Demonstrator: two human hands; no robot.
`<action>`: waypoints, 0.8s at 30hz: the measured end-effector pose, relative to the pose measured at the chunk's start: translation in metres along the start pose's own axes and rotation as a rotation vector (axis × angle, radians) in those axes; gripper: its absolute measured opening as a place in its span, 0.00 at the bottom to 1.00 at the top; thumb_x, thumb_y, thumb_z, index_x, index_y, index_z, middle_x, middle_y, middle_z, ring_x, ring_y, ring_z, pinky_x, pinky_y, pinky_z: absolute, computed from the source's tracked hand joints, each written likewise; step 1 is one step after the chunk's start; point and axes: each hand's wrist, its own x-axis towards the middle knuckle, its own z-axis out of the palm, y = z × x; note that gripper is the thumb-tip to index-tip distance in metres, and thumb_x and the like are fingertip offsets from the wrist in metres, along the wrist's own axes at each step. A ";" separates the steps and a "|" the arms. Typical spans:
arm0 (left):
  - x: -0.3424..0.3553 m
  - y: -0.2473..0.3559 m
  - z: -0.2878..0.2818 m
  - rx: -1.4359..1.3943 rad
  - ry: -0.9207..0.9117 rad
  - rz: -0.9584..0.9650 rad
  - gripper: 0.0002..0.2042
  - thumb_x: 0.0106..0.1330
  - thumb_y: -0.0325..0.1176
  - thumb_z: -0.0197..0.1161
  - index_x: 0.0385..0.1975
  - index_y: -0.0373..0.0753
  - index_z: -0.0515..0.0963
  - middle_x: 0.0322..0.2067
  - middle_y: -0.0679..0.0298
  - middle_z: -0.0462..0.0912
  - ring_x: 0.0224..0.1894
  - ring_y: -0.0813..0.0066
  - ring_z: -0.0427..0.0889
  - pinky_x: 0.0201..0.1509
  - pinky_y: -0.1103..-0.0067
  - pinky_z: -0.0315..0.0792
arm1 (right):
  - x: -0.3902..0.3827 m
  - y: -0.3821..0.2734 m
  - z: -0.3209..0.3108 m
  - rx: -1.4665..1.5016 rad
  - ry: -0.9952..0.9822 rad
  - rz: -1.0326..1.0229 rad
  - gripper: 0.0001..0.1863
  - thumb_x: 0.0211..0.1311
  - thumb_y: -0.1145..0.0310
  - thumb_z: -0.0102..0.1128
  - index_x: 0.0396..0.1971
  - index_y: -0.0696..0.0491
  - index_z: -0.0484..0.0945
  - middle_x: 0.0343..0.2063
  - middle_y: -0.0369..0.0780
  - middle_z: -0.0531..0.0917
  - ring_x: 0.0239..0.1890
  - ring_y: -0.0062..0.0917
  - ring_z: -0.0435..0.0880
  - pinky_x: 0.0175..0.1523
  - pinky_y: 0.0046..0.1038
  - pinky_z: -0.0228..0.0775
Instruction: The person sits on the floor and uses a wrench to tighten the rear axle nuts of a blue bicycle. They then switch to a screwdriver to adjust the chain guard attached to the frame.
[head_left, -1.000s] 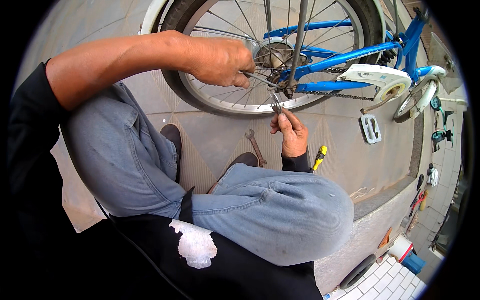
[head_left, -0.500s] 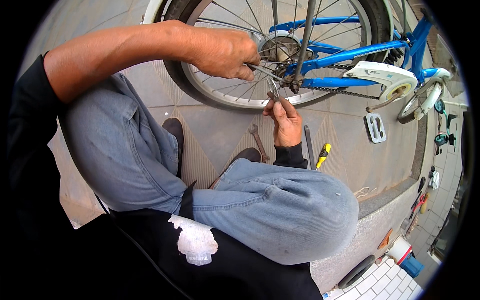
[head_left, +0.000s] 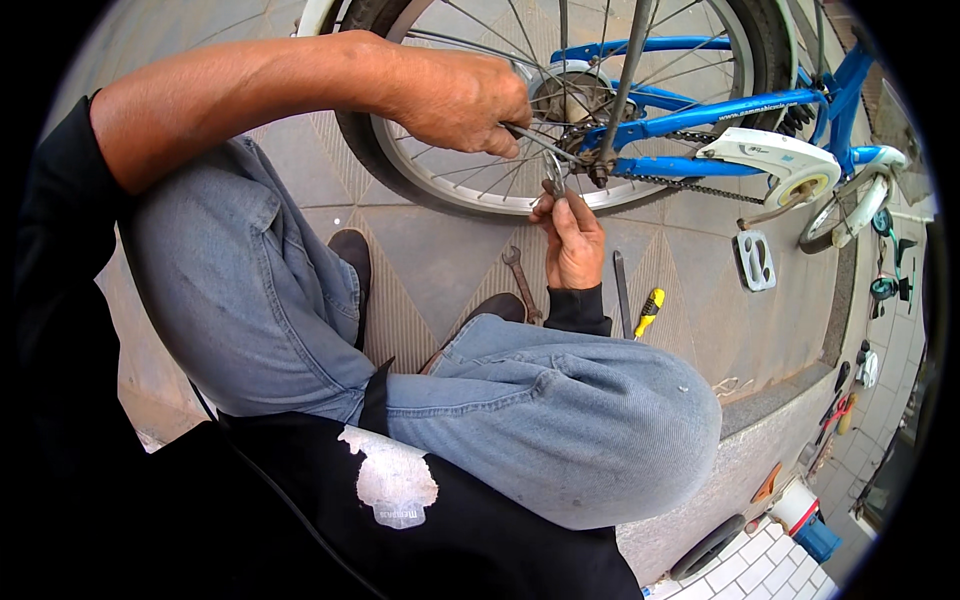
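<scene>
My left hand (head_left: 455,105) reaches across the bicycle's rear wheel (head_left: 455,195), fingers closed around a thin grey metal rod (head_left: 545,138). That rod runs toward the axle nut area (head_left: 600,172); whether it is a loose tool or a stay of the bicycle I cannot tell. Just below, my right hand (head_left: 575,240) pinches a small shiny spanner (head_left: 556,178) between thumb and fingers, its upper end close to the axle and rod. The blue bicycle frame (head_left: 690,125) extends right from the hub (head_left: 575,95), with the chain (head_left: 690,185) alongside.
On the tiles near my shoes lie a rusty spanner (head_left: 521,283), a flat dark metal bar (head_left: 622,293) and a yellow-handled screwdriver (head_left: 650,312). A pedal (head_left: 755,260) and white chain guard (head_left: 770,160) jut out at right. Beyond the low ledge (head_left: 765,405) are more tools and a tyre (head_left: 707,547).
The view has shifted slightly, so the bicycle sits a little farther right. Both hands keep their holds near the axle; the spanner's angle has changed slightly.
</scene>
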 end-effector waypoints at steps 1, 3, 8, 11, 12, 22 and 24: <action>0.000 -0.001 -0.001 0.002 0.004 0.019 0.16 0.66 0.38 0.60 0.38 0.26 0.79 0.21 0.50 0.81 0.24 0.61 0.82 0.31 0.69 0.77 | -0.001 -0.001 0.000 -0.018 0.005 -0.004 0.20 0.64 0.65 0.61 0.50 0.64 0.77 0.33 0.39 0.80 0.35 0.23 0.77 0.42 0.26 0.70; 0.000 -0.001 0.000 -0.006 0.005 0.027 0.16 0.66 0.38 0.60 0.37 0.26 0.79 0.20 0.50 0.80 0.24 0.60 0.82 0.31 0.69 0.76 | -0.003 -0.005 0.001 -0.020 0.018 -0.007 0.20 0.64 0.65 0.61 0.49 0.64 0.77 0.32 0.38 0.80 0.35 0.23 0.77 0.42 0.26 0.70; 0.000 0.001 -0.002 -0.003 -0.016 -0.002 0.16 0.66 0.37 0.60 0.35 0.26 0.79 0.20 0.50 0.80 0.23 0.59 0.81 0.31 0.69 0.76 | -0.005 -0.010 0.003 0.023 0.064 0.014 0.20 0.65 0.64 0.61 0.49 0.64 0.76 0.31 0.38 0.80 0.34 0.23 0.77 0.42 0.25 0.70; 0.000 0.001 -0.002 0.009 -0.003 0.018 0.15 0.66 0.36 0.60 0.35 0.26 0.79 0.19 0.51 0.80 0.22 0.61 0.81 0.30 0.69 0.76 | -0.004 -0.010 0.002 0.029 0.048 0.014 0.21 0.65 0.63 0.60 0.50 0.64 0.76 0.32 0.38 0.80 0.34 0.23 0.77 0.42 0.26 0.70; -0.001 0.000 -0.001 0.005 -0.002 0.005 0.15 0.66 0.36 0.60 0.35 0.26 0.79 0.19 0.51 0.80 0.22 0.61 0.81 0.30 0.69 0.76 | -0.004 -0.009 0.002 0.026 0.043 0.017 0.21 0.65 0.63 0.60 0.50 0.64 0.76 0.32 0.38 0.80 0.34 0.23 0.77 0.42 0.26 0.70; 0.000 -0.001 0.003 0.005 0.006 -0.016 0.15 0.66 0.37 0.59 0.33 0.26 0.79 0.18 0.52 0.79 0.21 0.63 0.80 0.29 0.69 0.75 | 0.002 -0.012 -0.008 -0.125 -0.013 -0.013 0.21 0.66 0.62 0.59 0.49 0.63 0.77 0.35 0.39 0.81 0.38 0.23 0.77 0.47 0.27 0.69; 0.002 -0.001 0.004 0.000 -0.014 -0.040 0.15 0.67 0.37 0.59 0.33 0.26 0.79 0.18 0.52 0.79 0.21 0.63 0.80 0.29 0.69 0.75 | 0.003 -0.017 -0.011 -0.136 -0.002 -0.018 0.20 0.65 0.63 0.60 0.48 0.64 0.77 0.33 0.39 0.81 0.36 0.23 0.77 0.46 0.27 0.69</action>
